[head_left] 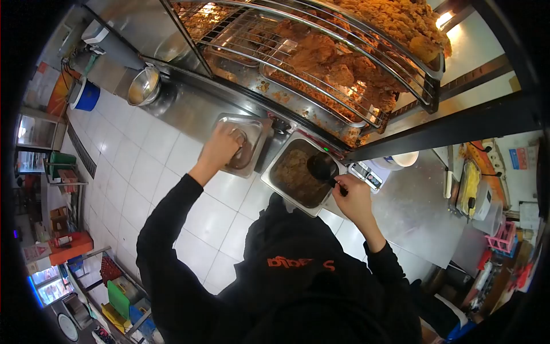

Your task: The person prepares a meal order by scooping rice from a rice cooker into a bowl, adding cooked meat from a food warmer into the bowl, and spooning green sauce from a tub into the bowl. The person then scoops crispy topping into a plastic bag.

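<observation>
The fingers of the right hand (pixel 354 198), right of centre in the frame, are closed around the handle of a black ladle (pixel 322 166). The ladle's round bowl sits inside a deep metal pan (pixel 269 179), against the brown contents (pixel 294 173) that cover much of the pan's inside. The fingers of the left hand (pixel 220 147), left of centre, are curled at the middle of a rectangular lid (pixel 245 167), seemingly on its grip, though the hand hides part of it. The lid lies to the left of the pan, apart from it.

Just right of the pan is a small digital scale (pixel 366 175), with a white bowl (pixel 405 159) above it in the frame. The grey metal desk (pixel 412 215) spreads to the right. Across the top, wire racks and trays hold orange-brown fried food (pixel 321 60) under warm light.

Toward the upper left are a shiny metal bowl (pixel 144 87) and a blue bucket (pixel 87 96). White floor tiles (pixel 195 252) fill the area below them. At the far right are a tray of yellow food (pixel 471 186) and a pink basket (pixel 502 238). The person's black sleeves and dark clothing, with red lettering, fill the bottom centre.
</observation>
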Demonstrator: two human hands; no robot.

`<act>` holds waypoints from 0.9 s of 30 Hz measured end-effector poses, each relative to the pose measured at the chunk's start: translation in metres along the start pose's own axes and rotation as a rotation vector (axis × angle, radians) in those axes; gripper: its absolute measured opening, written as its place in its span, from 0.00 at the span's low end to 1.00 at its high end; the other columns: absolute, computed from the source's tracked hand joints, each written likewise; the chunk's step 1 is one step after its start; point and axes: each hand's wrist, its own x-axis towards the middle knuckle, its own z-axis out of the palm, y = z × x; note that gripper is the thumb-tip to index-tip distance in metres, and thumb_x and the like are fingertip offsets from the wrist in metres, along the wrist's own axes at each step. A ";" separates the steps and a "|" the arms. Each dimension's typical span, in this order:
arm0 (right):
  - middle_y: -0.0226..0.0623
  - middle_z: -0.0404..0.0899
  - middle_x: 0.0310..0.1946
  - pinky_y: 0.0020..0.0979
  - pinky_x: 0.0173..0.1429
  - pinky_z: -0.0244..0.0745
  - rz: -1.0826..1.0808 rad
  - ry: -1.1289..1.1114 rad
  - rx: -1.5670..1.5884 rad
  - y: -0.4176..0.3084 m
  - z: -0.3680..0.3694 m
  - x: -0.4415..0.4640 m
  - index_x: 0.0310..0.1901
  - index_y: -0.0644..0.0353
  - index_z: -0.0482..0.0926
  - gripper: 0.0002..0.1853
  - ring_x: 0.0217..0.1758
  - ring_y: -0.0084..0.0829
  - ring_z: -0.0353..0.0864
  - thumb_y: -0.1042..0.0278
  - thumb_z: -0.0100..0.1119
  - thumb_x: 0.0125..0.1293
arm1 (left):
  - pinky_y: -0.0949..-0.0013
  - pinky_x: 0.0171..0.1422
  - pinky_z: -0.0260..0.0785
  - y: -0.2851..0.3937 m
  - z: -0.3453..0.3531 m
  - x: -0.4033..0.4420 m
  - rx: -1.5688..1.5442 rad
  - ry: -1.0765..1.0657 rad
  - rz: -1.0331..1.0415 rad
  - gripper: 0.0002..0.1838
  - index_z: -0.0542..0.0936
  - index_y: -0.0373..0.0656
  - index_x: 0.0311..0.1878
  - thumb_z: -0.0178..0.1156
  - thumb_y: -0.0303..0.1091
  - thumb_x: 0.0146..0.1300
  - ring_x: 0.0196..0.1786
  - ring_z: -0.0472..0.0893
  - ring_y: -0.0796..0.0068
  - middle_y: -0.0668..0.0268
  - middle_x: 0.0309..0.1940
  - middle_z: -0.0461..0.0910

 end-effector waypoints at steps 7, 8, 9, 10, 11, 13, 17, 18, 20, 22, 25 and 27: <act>0.39 0.67 0.30 0.33 0.25 0.71 -0.223 -0.226 -0.479 0.000 0.036 0.018 0.33 0.63 0.70 0.10 0.24 0.37 0.75 0.75 0.55 0.46 | 0.66 0.56 0.54 -0.017 0.060 0.011 0.033 -0.077 0.060 0.10 0.78 0.53 0.36 0.53 0.36 0.48 0.51 0.69 0.75 0.72 0.40 0.75; 0.40 0.66 0.33 0.31 0.27 0.72 -0.269 -0.256 -0.530 -0.001 0.039 0.020 0.34 0.65 0.69 0.13 0.27 0.36 0.75 0.75 0.56 0.44 | 0.66 0.56 0.54 -0.017 0.067 0.013 -0.006 -0.034 0.037 0.11 0.78 0.53 0.37 0.53 0.36 0.49 0.51 0.68 0.75 0.71 0.41 0.75; 0.40 0.66 0.33 0.31 0.27 0.72 -0.268 -0.262 -0.531 -0.001 0.044 0.023 0.34 0.65 0.69 0.13 0.27 0.36 0.75 0.75 0.56 0.44 | 0.66 0.56 0.54 -0.017 0.070 0.015 -0.012 -0.036 0.037 0.11 0.78 0.53 0.37 0.53 0.36 0.49 0.51 0.68 0.75 0.71 0.41 0.75; 0.39 0.67 0.32 0.29 0.27 0.73 -0.316 -0.253 -0.588 -0.001 0.049 0.026 0.33 0.64 0.70 0.11 0.29 0.33 0.76 0.75 0.54 0.44 | 0.66 0.56 0.54 -0.017 0.072 0.017 -0.001 -0.061 0.026 0.11 0.78 0.53 0.37 0.52 0.35 0.50 0.51 0.69 0.74 0.71 0.42 0.75; 0.38 0.68 0.31 0.27 0.27 0.74 -0.366 -0.244 -0.644 -0.002 0.054 0.027 0.31 0.64 0.71 0.09 0.32 0.31 0.76 0.75 0.53 0.44 | 0.66 0.56 0.54 -0.017 0.074 0.018 0.010 -0.086 0.013 0.10 0.78 0.53 0.37 0.51 0.34 0.50 0.51 0.69 0.74 0.71 0.43 0.74; 0.37 0.68 0.31 0.26 0.27 0.74 -0.385 -0.241 -0.675 -0.006 0.061 0.028 0.30 0.64 0.71 0.08 0.32 0.30 0.76 0.74 0.53 0.45 | 0.64 0.55 0.55 -0.010 0.065 0.017 -0.003 -0.136 -0.012 0.12 0.77 0.52 0.38 0.50 0.32 0.51 0.50 0.69 0.74 0.70 0.43 0.74; 0.37 0.70 0.29 0.24 0.27 0.74 -0.420 -0.193 -0.759 -0.004 0.072 0.028 0.29 0.64 0.73 0.07 0.30 0.28 0.76 0.74 0.52 0.45 | 0.60 0.37 0.66 0.033 -0.013 -0.005 -0.672 -0.205 -0.497 0.17 0.76 0.45 0.41 0.57 0.33 0.45 0.34 0.77 0.62 0.62 0.28 0.77; 0.37 0.70 0.29 0.24 0.27 0.74 -0.419 -0.199 -0.760 -0.001 0.076 0.028 0.29 0.64 0.73 0.07 0.30 0.28 0.76 0.74 0.52 0.45 | 0.61 0.35 0.68 0.052 -0.003 -0.020 -1.007 -0.105 -0.581 0.14 0.77 0.42 0.38 0.58 0.33 0.45 0.31 0.78 0.61 0.59 0.25 0.78; 0.38 0.71 0.28 0.27 0.28 0.75 -0.445 -0.338 -0.681 0.004 0.082 0.029 0.30 0.64 0.73 0.08 0.26 0.33 0.77 0.74 0.53 0.44 | 0.70 0.34 0.68 0.079 0.005 -0.033 -1.559 -0.160 -0.570 0.09 0.76 0.36 0.34 0.57 0.30 0.50 0.28 0.79 0.66 0.59 0.23 0.79; 0.40 0.73 0.28 0.30 0.30 0.75 -0.367 -0.410 -0.579 -0.006 0.081 0.034 0.30 0.65 0.74 0.09 0.26 0.36 0.77 0.75 0.53 0.43 | 0.78 0.28 0.65 0.098 0.007 -0.034 -1.734 -0.069 -0.738 0.08 0.76 0.30 0.34 0.57 0.25 0.52 0.24 0.76 0.79 0.61 0.21 0.79; 0.42 0.77 0.27 0.35 0.35 0.74 -0.221 -0.507 -0.305 -0.006 0.082 0.044 0.31 0.64 0.77 0.11 0.28 0.41 0.78 0.76 0.54 0.42 | 0.78 0.28 0.66 0.112 0.016 -0.037 -1.879 0.072 -0.827 0.08 0.75 0.29 0.34 0.57 0.25 0.52 0.24 0.77 0.78 0.60 0.21 0.79; 0.43 0.78 0.27 0.37 0.38 0.74 -0.154 -0.542 -0.134 0.000 0.082 0.048 0.31 0.64 0.78 0.11 0.30 0.42 0.78 0.76 0.54 0.41 | 0.78 0.27 0.65 0.118 0.018 -0.038 -1.912 0.141 -0.876 0.08 0.75 0.28 0.35 0.57 0.23 0.52 0.24 0.77 0.79 0.61 0.22 0.79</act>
